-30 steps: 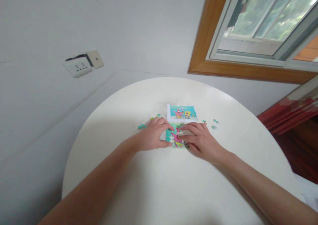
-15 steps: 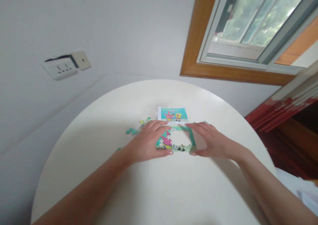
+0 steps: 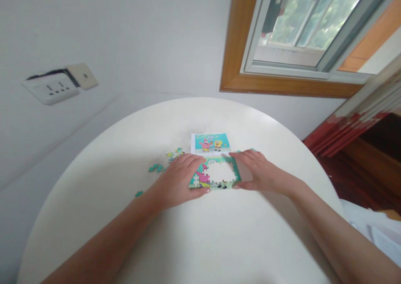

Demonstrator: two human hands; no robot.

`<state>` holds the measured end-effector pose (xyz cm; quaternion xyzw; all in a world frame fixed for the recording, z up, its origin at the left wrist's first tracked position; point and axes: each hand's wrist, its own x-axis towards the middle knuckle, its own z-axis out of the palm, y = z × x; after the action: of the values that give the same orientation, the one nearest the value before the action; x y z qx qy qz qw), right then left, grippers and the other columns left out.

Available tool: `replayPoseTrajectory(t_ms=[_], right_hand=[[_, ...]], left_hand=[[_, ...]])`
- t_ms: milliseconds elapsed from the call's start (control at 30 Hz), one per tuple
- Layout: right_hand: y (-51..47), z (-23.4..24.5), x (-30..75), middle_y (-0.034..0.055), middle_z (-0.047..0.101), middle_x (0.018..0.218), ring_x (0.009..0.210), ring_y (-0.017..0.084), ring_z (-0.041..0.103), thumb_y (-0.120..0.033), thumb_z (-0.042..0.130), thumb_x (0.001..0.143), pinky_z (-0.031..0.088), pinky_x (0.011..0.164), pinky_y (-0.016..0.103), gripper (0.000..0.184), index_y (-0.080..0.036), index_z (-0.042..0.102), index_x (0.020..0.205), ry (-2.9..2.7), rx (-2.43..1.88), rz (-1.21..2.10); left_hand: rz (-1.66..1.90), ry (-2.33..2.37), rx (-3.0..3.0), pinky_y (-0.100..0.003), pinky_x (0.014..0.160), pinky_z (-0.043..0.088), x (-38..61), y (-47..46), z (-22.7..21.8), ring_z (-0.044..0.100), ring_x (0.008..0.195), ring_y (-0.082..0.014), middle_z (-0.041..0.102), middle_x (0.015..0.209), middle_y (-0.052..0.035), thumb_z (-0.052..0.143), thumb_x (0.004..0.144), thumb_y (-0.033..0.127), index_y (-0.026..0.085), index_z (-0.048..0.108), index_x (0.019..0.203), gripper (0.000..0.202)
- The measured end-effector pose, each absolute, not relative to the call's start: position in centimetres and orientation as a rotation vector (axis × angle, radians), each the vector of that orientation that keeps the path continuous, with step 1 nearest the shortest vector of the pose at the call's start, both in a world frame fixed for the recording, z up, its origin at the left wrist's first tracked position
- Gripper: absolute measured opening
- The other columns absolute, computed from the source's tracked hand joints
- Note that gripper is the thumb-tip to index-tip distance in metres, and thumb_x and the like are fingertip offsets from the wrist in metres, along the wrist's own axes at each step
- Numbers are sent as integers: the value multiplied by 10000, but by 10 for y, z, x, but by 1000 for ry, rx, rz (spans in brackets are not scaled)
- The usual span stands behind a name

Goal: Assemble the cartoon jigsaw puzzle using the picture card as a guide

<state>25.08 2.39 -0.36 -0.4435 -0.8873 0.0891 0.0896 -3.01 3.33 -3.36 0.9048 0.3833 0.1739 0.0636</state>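
A partly assembled jigsaw puzzle (image 3: 200,179) lies on the white table between my hands. Its border and a pink cartoon figure at the left are joined, while bare tabletop shows through its middle. My left hand (image 3: 177,179) grips the left side, thumb along the near edge and fingers at the far edge. On the opposite side, my right hand (image 3: 263,171) spans the right end, its thumb at the near corner and fingertips at the far corner. Just behind the puzzle is a picture card (image 3: 213,143) with the same cartoon scene.
Loose puzzle pieces (image 3: 156,167) lie left of my left hand, and a few more (image 3: 253,150) sit behind my right hand. The round white table (image 3: 206,238) meets a wall with a socket (image 3: 53,87). A wood-framed window (image 3: 232,81) and a curtain (image 3: 332,129) are at the right.
The view has swung slightly right, so everything appears further left. My right thumb has closed in on the puzzle's near right corner. My left hand keeps its hold.
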Motion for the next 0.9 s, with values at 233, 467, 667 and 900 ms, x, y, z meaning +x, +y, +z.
replayPoseTrajectory(t_ms=[233, 467, 667, 900], right_hand=[[23, -3, 249, 128, 529, 1272, 1153, 299, 456, -541, 638, 732, 349, 971, 497, 778, -228, 360, 1388, -2640, -1293, 255], [23, -1, 259, 127, 502, 1305, 1177, 307, 444, -543, 648, 719, 354, 958, 491, 844, -256, 298, 1430, -2617, -1303, 258], [25, -5, 260, 129, 522, 1269, 1166, 307, 447, -538, 669, 700, 346, 963, 491, 868, -249, 299, 1430, -2633, -1352, 294], [26, 4, 261, 106, 555, 1238, 1143, 278, 471, -412, 611, 788, 379, 923, 452, 540, -246, 488, 1287, -2595, -1349, 193]], left_hand=[[518, 1167, 2739, -439, 1054, 299, -29, 32, -33, 418, 1196, -293, 511, 1265, -117, 599, 752, 540, 177, 452, 1265, 646], [533, 1163, 2741, -436, 1056, 293, -30, 32, -32, 412, 1196, -290, 511, 1264, -113, 591, 752, 557, 178, 450, 1264, 652], [543, 1181, 2727, -441, 1048, 304, -38, 34, -27, 421, 1201, -293, 512, 1262, -120, 625, 721, 556, 170, 450, 1252, 679], [596, 1219, 2738, -415, 1002, 368, -61, 41, -17, 473, 1137, -258, 554, 1169, -85, 609, 764, 432, 213, 500, 1183, 485]])
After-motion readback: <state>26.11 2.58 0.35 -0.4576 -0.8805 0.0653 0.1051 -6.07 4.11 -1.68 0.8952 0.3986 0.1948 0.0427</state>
